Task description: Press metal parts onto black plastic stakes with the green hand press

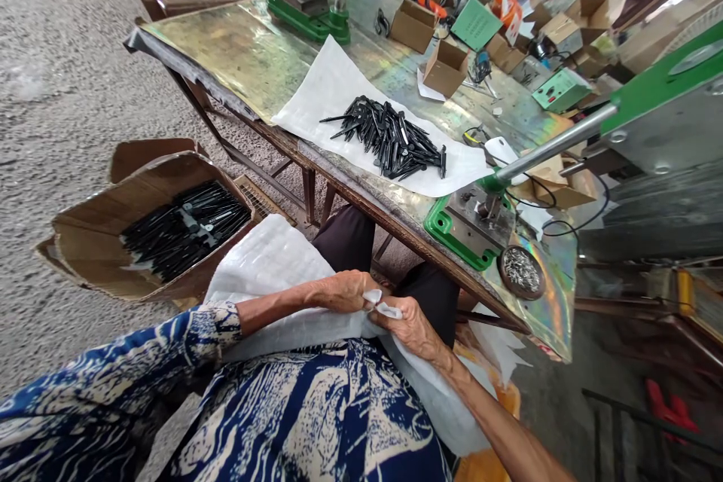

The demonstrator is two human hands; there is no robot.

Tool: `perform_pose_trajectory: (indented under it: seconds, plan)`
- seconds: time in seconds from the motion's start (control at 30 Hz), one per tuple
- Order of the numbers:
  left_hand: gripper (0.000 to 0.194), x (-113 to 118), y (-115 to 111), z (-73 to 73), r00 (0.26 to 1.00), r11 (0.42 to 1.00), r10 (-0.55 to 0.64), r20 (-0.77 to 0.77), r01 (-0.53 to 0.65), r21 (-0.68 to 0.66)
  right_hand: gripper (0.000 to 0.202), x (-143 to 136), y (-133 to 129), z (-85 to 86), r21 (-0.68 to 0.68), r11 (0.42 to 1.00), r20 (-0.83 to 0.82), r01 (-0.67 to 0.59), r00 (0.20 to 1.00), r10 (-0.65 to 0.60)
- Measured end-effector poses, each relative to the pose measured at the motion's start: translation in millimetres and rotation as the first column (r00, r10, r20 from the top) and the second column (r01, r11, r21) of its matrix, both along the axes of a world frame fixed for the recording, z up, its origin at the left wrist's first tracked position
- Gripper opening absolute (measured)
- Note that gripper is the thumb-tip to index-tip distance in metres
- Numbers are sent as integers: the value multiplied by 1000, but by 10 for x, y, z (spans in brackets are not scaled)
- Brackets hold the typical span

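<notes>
Close together over my lap, my left hand (346,291) and my right hand (411,322) are both closed, pinching the edge of a white foam sheet (265,260). Small white ends of it poke out between the fingers. The sheet spreads across my lap to both sides, partly hidden by my forearms. On the table in front, a heap of slim black parts (389,135) lies on another white foam sheet (316,90); neither hand touches it.
An open cardboard box (84,241) with black parts stands on the floor at left. A green-based press (446,230) and a round dish of small metal pieces (520,271) are at the table's right end. Small cartons (414,24) and tools clutter the back.
</notes>
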State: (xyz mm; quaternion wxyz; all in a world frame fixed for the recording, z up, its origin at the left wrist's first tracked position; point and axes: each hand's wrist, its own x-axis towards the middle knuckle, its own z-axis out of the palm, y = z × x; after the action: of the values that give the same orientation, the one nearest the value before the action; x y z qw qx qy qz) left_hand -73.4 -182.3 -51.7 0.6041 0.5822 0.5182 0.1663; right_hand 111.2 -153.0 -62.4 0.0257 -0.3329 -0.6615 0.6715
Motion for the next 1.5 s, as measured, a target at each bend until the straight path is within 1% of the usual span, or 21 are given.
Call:
perform_pose_trajectory:
  seconds: [0.03,0.1,0.13,0.2,0.23,0.27,0.3,0.33,0.4,0.47,0.6,0.7,0.83,1.0,1.13,1.23,1.27,1.33,1.37,1.43,1.5]
  plan:
    - [21,-2,-12,6,992,998,53,115,-49,-38,26,7,-12,42,55,998,-19,12,1000,-11]
    - [17,6,-41,1,919,984,163,359,-123,-130,21,16,-36,148,307,952,-81,12,997,13]
    - [15,14,-57,-10,861,969,231,452,-164,-184,19,18,-45,198,481,877,-114,8,992,54]
    - [18,31,-90,-44,739,929,353,573,-203,-310,16,20,-57,261,763,646,-135,6,979,151]
    - [22,34,-104,-62,715,913,387,583,-208,-351,15,23,-58,268,821,571,-115,-6,978,177]
    - [24,32,-117,-77,709,904,403,579,-210,-373,13,27,-54,261,827,562,-95,-24,979,182]
    - [25,22,-127,-88,716,904,399,573,-205,-374,13,34,-48,243,785,618,-79,-39,983,163]
    - [27,5,-133,-94,735,916,370,569,-188,-354,14,42,-37,220,693,719,-61,-51,990,129]
    - [29,-43,-133,-90,778,955,261,571,-119,-273,21,59,-11,178,388,921,-23,-36,999,49]
    - [32,-94,-116,-77,811,978,137,569,-20,-207,28,69,19,167,106,994,14,2,1000,-4]
    - [33,-132,-59,-44,889,977,-44,455,133,-165,28,34,80,234,-155,988,54,-31,998,40]
    - [24,-97,-33,-18,966,982,-143,214,166,-90,24,-20,102,290,-269,957,49,-113,990,130]
    - [12,-26,-41,-28,966,969,-240,-99,244,30,31,-62,60,265,-258,942,73,-217,967,243]
    - [11,8,-87,-33,931,949,-288,-224,309,61,36,-42,-47,134,-203,958,94,-202,970,224]
    - [16,38,-116,20,907,943,-328,-265,330,-37,29,-35,-105,100,-179,964,48,-198,977,209]
    - [14,47,-138,6,937,967,-253,-239,245,-62,37,-37,-107,133,-131,974,43,-184,981,191]
    - [15,39,-151,-5,963,979,-201,-181,193,-58,40,-34,-98,154,-112,979,53,-171,983,177]
    - [20,7,-185,-12,995,992,-65,70,72,-99,45,-23,-69,214,-80,988,61,-131,989,136]
    - [21,-13,-206,-2,974,988,17,224,18,-156,46,-16,-52,252,-67,992,53,-107,992,111]
    - [23,-45,-253,44,864,958,193,464,-65,-278,41,-5,-25,337,-38,998,4,-55,998,55]
    - [23,-45,-299,96,762,920,344,548,-156,-360,35,-3,-15,417,20,1000,-53,-11,999,12]
